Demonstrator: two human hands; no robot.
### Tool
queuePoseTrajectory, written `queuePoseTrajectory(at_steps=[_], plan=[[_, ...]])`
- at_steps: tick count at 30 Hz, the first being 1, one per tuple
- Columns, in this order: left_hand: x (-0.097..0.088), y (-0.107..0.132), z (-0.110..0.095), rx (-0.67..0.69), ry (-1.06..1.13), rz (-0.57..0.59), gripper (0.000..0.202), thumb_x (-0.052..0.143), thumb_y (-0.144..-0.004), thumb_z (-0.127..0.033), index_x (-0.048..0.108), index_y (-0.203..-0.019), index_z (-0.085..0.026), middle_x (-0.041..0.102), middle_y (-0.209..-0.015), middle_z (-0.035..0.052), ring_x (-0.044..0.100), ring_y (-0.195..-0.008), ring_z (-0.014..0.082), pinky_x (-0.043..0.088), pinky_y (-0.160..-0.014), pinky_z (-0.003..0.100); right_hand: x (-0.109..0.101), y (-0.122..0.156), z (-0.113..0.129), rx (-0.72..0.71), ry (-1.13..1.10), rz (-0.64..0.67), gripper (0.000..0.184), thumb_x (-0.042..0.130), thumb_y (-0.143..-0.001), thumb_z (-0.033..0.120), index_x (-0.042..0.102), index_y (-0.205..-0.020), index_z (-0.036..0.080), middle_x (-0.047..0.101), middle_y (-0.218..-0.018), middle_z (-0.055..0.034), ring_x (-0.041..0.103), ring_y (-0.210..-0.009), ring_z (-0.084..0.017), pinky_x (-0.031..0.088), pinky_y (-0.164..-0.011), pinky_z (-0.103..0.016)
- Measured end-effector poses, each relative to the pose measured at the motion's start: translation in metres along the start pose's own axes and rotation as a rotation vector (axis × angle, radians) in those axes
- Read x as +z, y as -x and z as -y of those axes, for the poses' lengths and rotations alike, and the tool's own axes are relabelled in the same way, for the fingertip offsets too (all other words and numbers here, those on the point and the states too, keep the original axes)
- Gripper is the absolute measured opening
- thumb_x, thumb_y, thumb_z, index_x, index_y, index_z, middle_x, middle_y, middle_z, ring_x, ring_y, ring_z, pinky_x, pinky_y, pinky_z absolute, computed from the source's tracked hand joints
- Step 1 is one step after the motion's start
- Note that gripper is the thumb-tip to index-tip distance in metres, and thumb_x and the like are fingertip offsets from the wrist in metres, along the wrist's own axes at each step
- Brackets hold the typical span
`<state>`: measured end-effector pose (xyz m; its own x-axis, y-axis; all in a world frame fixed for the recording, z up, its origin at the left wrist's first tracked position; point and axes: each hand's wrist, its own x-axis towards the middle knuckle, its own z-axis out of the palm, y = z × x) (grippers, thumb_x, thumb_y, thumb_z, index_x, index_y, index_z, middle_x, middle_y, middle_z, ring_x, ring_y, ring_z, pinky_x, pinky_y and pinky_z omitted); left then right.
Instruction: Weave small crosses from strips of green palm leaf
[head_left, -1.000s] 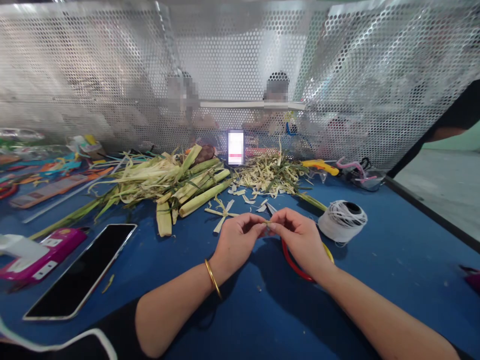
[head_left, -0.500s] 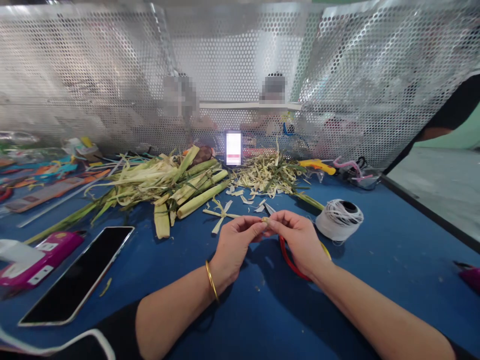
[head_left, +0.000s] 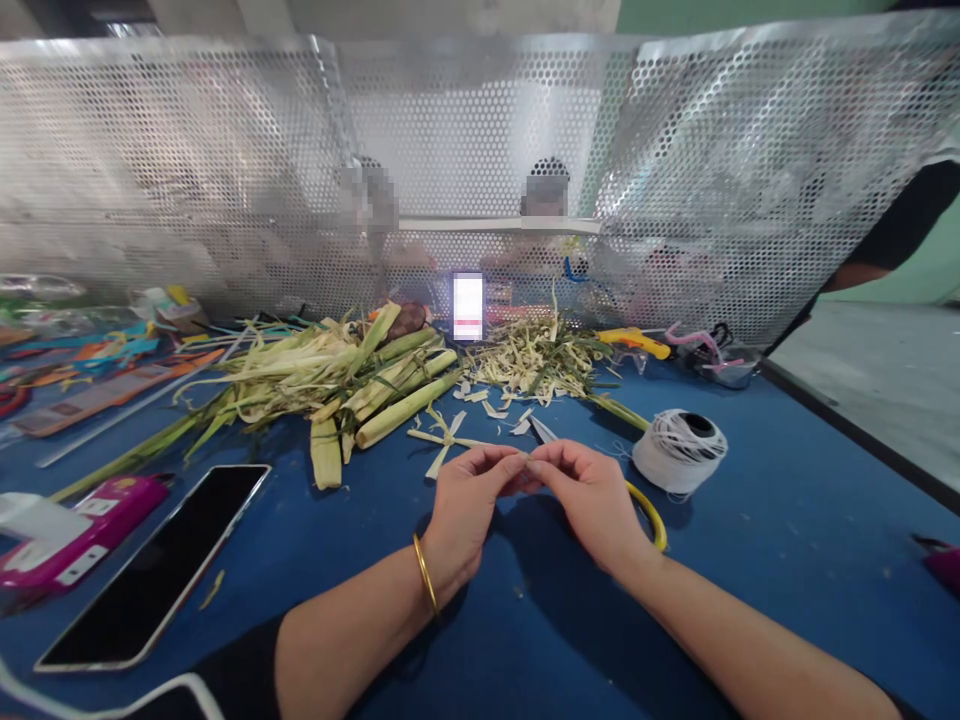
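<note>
My left hand [head_left: 466, 500] and my right hand [head_left: 589, 500] meet fingertip to fingertip above the blue table. Both are closed in a pinch, and whatever is between the fingertips is too small and hidden to name. Beneath my right hand lies a pair of scissors [head_left: 651, 515]; its yellow handle and the blade tips show, the rest is covered. Just left of the fingertips rests a small cross of pale leaf strips [head_left: 447, 438] on the table. Beyond my right hand stands a spool of white thread [head_left: 679, 455].
A heap of green stalks and husks [head_left: 315, 370] and a pile of shredded strips [head_left: 536, 360] lie behind. At left are a phone [head_left: 161, 570] and a magenta power strip [head_left: 82, 535]. A yellow glue gun [head_left: 634, 342] lies behind the spool, before a perforated screen [head_left: 465, 110].
The view has tilted up slightly. My right hand has shifted a little left, covering the red scissors handle and baring more of the yellow one. The small yellowish bit at the fingertips is now hidden.
</note>
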<state>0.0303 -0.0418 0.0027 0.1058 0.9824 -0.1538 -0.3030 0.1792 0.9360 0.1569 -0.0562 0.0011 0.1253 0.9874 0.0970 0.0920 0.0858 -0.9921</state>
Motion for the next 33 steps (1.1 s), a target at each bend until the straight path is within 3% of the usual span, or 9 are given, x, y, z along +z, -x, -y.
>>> queuePoseTrajectory(at_steps=[6, 9, 12, 14, 16, 19, 24, 27, 33], plan=[[0.002, 0.001, 0.002, -0.075, 0.044, 0.005, 0.019, 0.078, -0.061, -0.027, 0.069, -0.072, -0.014, 0.068, -0.066, 0.0024, 0.062, -0.061, 0.0116, 0.048, -0.068, 0.025, 0.004, 0.0, -0.011, -0.02, 0.012, -0.02, 0.015, 0.063, -0.074, 0.033, 0.063, -0.07, 0.019, 0.066, -0.06, 0.0002, 0.062, -0.06, -0.016, 0.049, -0.063, -0.03], [0.0, -0.001, 0.003, -0.067, 0.018, -0.008, 0.019, 0.077, -0.062, -0.028, 0.068, -0.071, -0.014, 0.065, -0.064, 0.0005, 0.059, -0.059, 0.0093, 0.046, -0.064, 0.022, -0.001, -0.003, -0.006, -0.069, 0.173, 0.051, 0.017, 0.057, -0.079, 0.033, 0.063, -0.072, 0.019, 0.067, -0.063, -0.0006, 0.062, -0.062, -0.017, 0.048, -0.064, -0.03], [-0.003, -0.004, 0.003, -0.099, 0.038, -0.009, 0.019, 0.077, -0.062, -0.028, 0.068, -0.071, -0.014, 0.065, -0.066, 0.0001, 0.058, -0.061, 0.0085, 0.045, -0.065, 0.021, -0.018, -0.006, 0.006, -0.171, 0.558, 0.156, 0.013, 0.052, -0.082, 0.028, 0.061, -0.078, 0.02, 0.067, -0.071, -0.0015, 0.062, -0.069, -0.018, 0.046, -0.066, -0.029], [-0.005, -0.006, 0.001, -0.126, 0.068, -0.004, 0.02, 0.077, -0.062, -0.029, 0.067, -0.071, -0.014, 0.065, -0.068, 0.0008, 0.06, -0.064, 0.0096, 0.046, -0.068, 0.022, -0.032, -0.006, 0.014, -0.225, 0.98, 0.193, 0.009, 0.053, -0.08, 0.022, 0.06, -0.084, 0.019, 0.067, -0.084, -0.0047, 0.062, -0.076, -0.02, 0.042, -0.065, -0.029], [-0.006, -0.008, -0.001, -0.141, 0.095, -0.01, 0.021, 0.077, -0.061, -0.029, 0.067, -0.072, -0.014, 0.066, -0.07, 0.0018, 0.061, -0.065, 0.0106, 0.047, -0.069, 0.023, -0.045, -0.003, 0.017, -0.138, 1.326, 0.242, 0.014, 0.054, -0.078, 0.02, 0.059, -0.09, 0.016, 0.064, -0.092, -0.0092, 0.062, -0.075, -0.021, 0.037, -0.059, -0.029], [-0.006, -0.009, -0.002, -0.152, 0.12, -0.025, 0.021, 0.077, -0.062, -0.028, 0.067, -0.073, -0.014, 0.066, -0.07, 0.0024, 0.061, -0.064, 0.011, 0.047, -0.07, 0.024, -0.056, 0.004, 0.013, -0.028, 1.518, 0.295, 0.024, 0.052, -0.076, 0.014, 0.057, -0.099, 0.012, 0.062, -0.093, -0.0132, 0.062, -0.08, -0.025, 0.033, -0.056, -0.029], [-0.008, -0.011, -0.003, -0.146, 0.113, -0.047, 0.017, 0.075, -0.065, -0.026, 0.067, -0.071, -0.013, 0.062, -0.064, 0.0001, 0.057, -0.06, 0.0086, 0.044, -0.065, 0.022, -0.053, 0.003, 0.0, 0.015, 1.536, 0.307, 0.05, 0.048, -0.068, 0.006, 0.052, -0.118, 0.009, 0.064, -0.094, -0.0167, 0.064, -0.079, -0.027, 0.034, -0.059, -0.03], [-0.009, -0.013, -0.005, -0.146, 0.131, -0.06, 0.016, 0.075, -0.066, -0.026, 0.067, -0.072, -0.013, 0.061, -0.063, -0.0006, 0.055, -0.058, 0.0074, 0.042, -0.061, 0.02, -0.051, -0.002, -0.001, 0.027, 1.468, 0.252, 0.054, 0.048, -0.072, 0.01, 0.049, -0.126, 0.01, 0.066, -0.096, -0.0181, 0.065, -0.082, -0.03, 0.04, -0.062, -0.033], [-0.011, -0.015, -0.009, -0.17, 0.223, -0.056, 0.016, 0.076, -0.066, -0.026, 0.067, -0.073, -0.014, 0.064, -0.068, 0.0014, 0.059, -0.064, 0.0097, 0.044, -0.06, 0.02, -0.052, -0.001, 0.003, -0.078, 0.848, 0.136, 0.057, 0.048, -0.076, 0.019, 0.046, -0.133, 0.022, 0.069, -0.105, -0.0074, 0.065, -0.094, -0.024, 0.049, -0.078, -0.035]])
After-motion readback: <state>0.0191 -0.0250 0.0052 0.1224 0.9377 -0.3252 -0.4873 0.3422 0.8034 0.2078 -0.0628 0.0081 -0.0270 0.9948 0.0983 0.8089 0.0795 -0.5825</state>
